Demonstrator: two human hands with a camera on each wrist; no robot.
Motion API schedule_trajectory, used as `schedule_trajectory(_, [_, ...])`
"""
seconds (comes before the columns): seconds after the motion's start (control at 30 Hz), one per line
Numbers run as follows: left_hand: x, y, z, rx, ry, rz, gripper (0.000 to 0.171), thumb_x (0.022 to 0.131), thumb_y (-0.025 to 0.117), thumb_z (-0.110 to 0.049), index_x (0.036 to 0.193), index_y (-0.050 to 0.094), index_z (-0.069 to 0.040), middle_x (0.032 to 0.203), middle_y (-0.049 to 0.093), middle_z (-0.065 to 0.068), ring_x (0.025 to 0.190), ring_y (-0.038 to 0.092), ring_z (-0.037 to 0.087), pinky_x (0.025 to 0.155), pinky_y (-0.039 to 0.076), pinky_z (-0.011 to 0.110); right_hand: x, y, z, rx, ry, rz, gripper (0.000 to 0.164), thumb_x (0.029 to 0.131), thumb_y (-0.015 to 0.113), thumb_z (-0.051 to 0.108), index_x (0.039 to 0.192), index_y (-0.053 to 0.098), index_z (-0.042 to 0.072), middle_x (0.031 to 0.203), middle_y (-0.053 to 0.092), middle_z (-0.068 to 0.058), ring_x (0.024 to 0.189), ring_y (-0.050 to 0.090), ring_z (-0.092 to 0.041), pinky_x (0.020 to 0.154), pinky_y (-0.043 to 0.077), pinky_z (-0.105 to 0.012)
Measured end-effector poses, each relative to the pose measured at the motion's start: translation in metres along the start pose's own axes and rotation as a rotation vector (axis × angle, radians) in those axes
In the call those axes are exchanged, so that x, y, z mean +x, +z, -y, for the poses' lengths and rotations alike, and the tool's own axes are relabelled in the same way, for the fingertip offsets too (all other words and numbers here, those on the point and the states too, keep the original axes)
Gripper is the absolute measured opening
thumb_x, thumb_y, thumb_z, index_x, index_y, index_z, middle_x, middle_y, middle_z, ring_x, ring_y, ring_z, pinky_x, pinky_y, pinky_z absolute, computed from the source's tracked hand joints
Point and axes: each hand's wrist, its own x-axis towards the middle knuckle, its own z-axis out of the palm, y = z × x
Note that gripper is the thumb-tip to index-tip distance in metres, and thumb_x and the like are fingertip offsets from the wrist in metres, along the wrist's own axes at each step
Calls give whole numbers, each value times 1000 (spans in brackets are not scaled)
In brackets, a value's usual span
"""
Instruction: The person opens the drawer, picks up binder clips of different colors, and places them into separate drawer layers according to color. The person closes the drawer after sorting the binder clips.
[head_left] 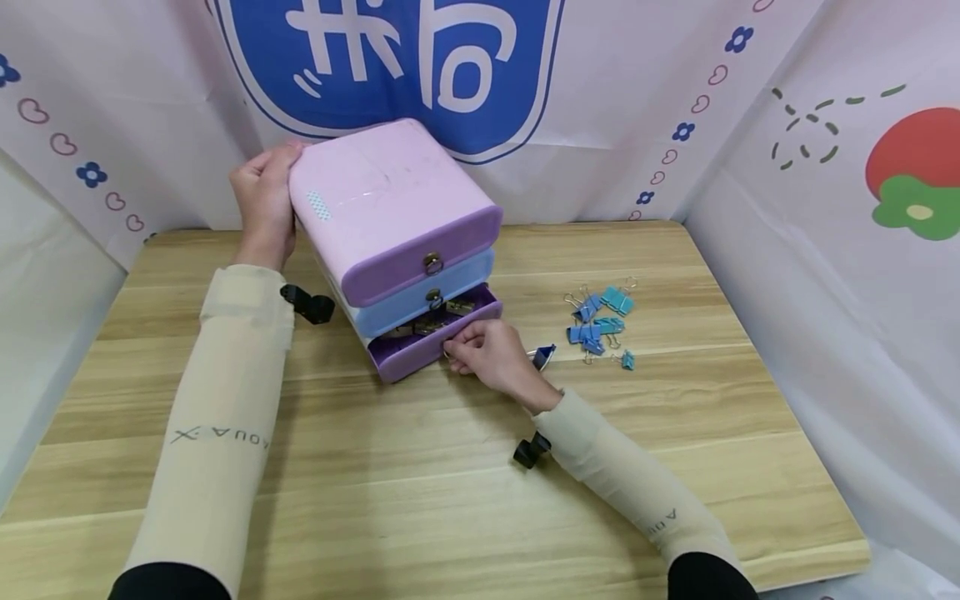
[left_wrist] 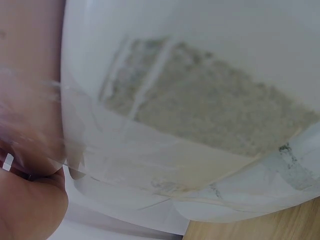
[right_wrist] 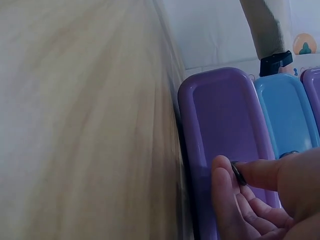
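A three-tier drawer box (head_left: 390, 192) with a pink top stands at the back of the table. Its bottom purple drawer (head_left: 408, 358) is partly pulled out and holds several dark metallic clips (head_left: 459, 307). In the right wrist view, thumb and fingertips of my right hand (head_left: 491, 357) pinch the small ring pull (right_wrist: 239, 173) on that drawer's front. My left hand (head_left: 264, 196) grips the box's rear left edge near the top, its fingertips partly hidden behind the corner. The blue middle drawer (head_left: 423, 292) and the purple top drawer (head_left: 423, 254) are closed.
Several blue and teal binder clips (head_left: 592, 333) lie on the wooden table (head_left: 420, 483) to the right. One dark blue binder clip (head_left: 543, 357) lies just behind my right wrist. A printed cloth (head_left: 585, 117) hangs right behind the box.
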Motion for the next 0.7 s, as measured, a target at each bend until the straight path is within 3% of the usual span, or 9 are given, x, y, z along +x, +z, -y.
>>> schedule_trajectory(0.37, [0,1,0,-19,2,-4,18,95,79,-24,93,85,-7,87,79,-2,80,66,10,68,51,21,17,6,7,42,-3,-31,13,98,76,13,95,75,1,81,78,-12,70,78,-21,66,64,-32])
schedule_trajectory(0.7, [0,2,2,-39,26,-10,17,94,79,-22,90,85,-7,83,78,-3,73,65,10,63,51,20,28,10,9,59,-16,-44,12,99,74,11,96,75,-1,83,78,-13,75,79,-27,69,65,-34])
